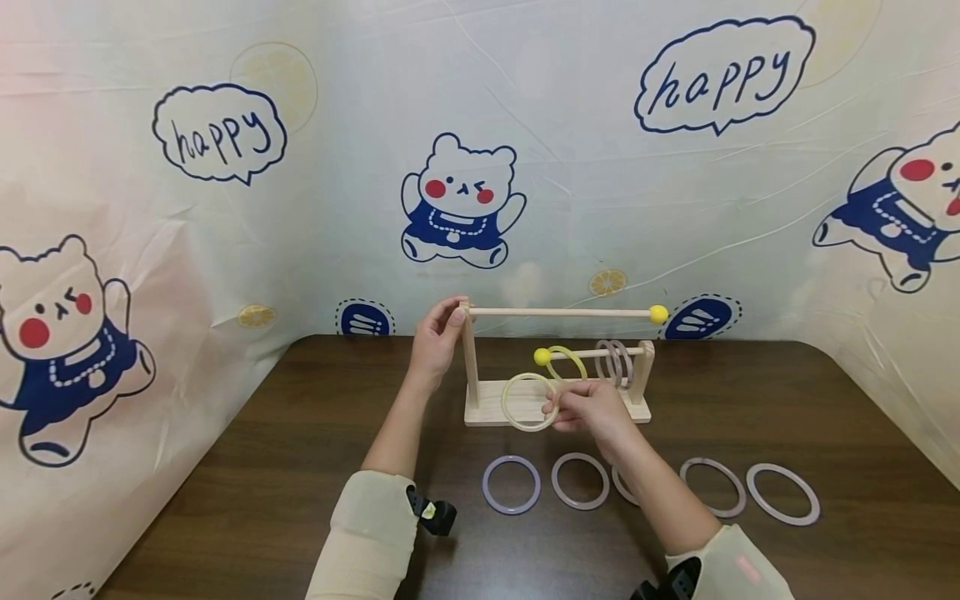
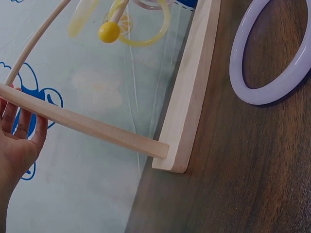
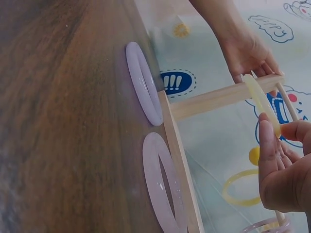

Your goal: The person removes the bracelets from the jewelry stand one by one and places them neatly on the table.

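My left hand (image 1: 435,342) grips the top of the left post (image 1: 471,362) of a wooden rack, thumb on the near side. My right hand (image 1: 596,412) pinches a pale yellow ring (image 3: 262,104) by its edge, in front of the rack. That ring hangs in the air left of the lower rod's yellow ball tip (image 1: 542,357). Another yellow ring (image 2: 146,42) hangs on the lower rod just behind the ball. Further along the same rod, several lilac rings (image 1: 627,367) sit near the short right post (image 1: 642,375). The upper rod (image 1: 555,312) bears no ring.
A row of loose rings lies on the dark wooden table (image 1: 300,467) before the rack: a purple ring (image 1: 485,485) at left, several pale lilac ones to its right, the last a whitish ring (image 1: 806,492). My right forearm partly covers one. A printed curtain (image 1: 360,208) hangs behind.
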The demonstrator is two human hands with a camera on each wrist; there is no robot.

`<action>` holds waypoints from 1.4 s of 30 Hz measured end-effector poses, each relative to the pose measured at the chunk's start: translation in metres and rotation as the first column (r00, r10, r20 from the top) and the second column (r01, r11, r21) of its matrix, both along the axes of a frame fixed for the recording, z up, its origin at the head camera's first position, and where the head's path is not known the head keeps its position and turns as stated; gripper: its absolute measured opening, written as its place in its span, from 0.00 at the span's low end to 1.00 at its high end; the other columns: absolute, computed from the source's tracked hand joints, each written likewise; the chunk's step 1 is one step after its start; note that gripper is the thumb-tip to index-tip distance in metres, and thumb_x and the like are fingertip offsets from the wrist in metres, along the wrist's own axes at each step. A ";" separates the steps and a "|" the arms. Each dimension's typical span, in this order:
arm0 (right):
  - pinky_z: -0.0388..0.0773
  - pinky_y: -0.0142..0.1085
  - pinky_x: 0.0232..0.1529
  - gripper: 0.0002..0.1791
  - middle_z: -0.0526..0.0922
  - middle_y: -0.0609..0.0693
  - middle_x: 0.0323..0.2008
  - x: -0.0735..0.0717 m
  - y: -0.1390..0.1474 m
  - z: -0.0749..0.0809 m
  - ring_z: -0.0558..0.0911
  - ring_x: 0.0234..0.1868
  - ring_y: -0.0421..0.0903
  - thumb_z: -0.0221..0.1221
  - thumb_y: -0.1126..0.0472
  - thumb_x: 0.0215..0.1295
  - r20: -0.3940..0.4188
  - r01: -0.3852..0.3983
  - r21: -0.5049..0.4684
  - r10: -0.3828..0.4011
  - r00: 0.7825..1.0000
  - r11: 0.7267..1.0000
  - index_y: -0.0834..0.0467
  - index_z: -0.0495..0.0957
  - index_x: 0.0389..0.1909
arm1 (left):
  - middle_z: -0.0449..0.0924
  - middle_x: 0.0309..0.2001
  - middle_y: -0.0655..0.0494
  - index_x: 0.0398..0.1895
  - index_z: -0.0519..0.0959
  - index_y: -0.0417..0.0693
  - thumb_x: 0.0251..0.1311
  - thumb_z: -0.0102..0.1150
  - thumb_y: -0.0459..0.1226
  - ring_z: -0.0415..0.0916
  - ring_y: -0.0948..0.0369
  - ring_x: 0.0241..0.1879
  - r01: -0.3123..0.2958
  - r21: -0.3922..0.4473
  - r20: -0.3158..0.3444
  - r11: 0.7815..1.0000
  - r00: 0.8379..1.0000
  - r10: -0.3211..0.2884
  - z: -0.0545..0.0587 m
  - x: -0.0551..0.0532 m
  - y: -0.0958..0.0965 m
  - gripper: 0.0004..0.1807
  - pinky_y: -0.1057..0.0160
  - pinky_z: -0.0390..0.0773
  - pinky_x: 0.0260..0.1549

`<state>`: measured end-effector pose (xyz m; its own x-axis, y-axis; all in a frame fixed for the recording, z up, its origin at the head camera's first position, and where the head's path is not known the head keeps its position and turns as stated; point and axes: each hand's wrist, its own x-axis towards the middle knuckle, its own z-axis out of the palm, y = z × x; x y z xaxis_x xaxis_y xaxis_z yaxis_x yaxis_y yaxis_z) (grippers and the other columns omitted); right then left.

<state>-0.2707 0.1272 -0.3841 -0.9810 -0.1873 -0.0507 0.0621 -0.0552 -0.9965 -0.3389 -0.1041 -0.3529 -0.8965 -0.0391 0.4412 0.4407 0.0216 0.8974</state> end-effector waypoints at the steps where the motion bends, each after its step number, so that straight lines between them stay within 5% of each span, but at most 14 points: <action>1: 0.78 0.30 0.25 0.08 0.82 0.51 0.22 0.001 0.000 0.000 0.78 0.20 0.38 0.54 0.72 0.59 -0.003 -0.009 -0.001 0.009 1.000 1.000 0.73 0.78 0.35 | 0.77 0.44 0.45 0.53 0.73 0.35 0.67 0.48 0.36 0.76 0.56 0.43 0.000 0.000 0.001 1.000 1.000 0.000 0.000 0.000 0.000 0.16 0.66 0.74 0.40; 20: 0.78 0.31 0.27 0.08 0.83 0.52 0.24 0.019 0.002 0.000 0.80 0.21 0.38 0.53 0.71 0.58 0.031 -0.152 -0.039 0.153 0.988 0.988 0.71 0.78 0.34 | 0.76 0.47 0.42 0.54 0.71 0.32 0.67 0.48 0.36 0.76 0.51 0.45 0.015 0.014 0.008 1.000 1.000 -0.015 0.000 -0.001 0.000 0.18 0.63 0.74 0.44; 42: 0.79 0.32 0.27 0.12 0.83 0.56 0.26 0.042 0.010 0.001 0.81 0.23 0.40 0.52 0.71 0.56 0.026 -0.256 0.064 0.255 0.967 0.964 0.77 0.76 0.37 | 0.77 0.45 0.43 0.54 0.71 0.34 0.67 0.48 0.38 0.76 0.57 0.43 0.017 -0.003 -0.004 1.000 1.000 -0.017 0.000 0.001 -0.001 0.18 0.62 0.73 0.46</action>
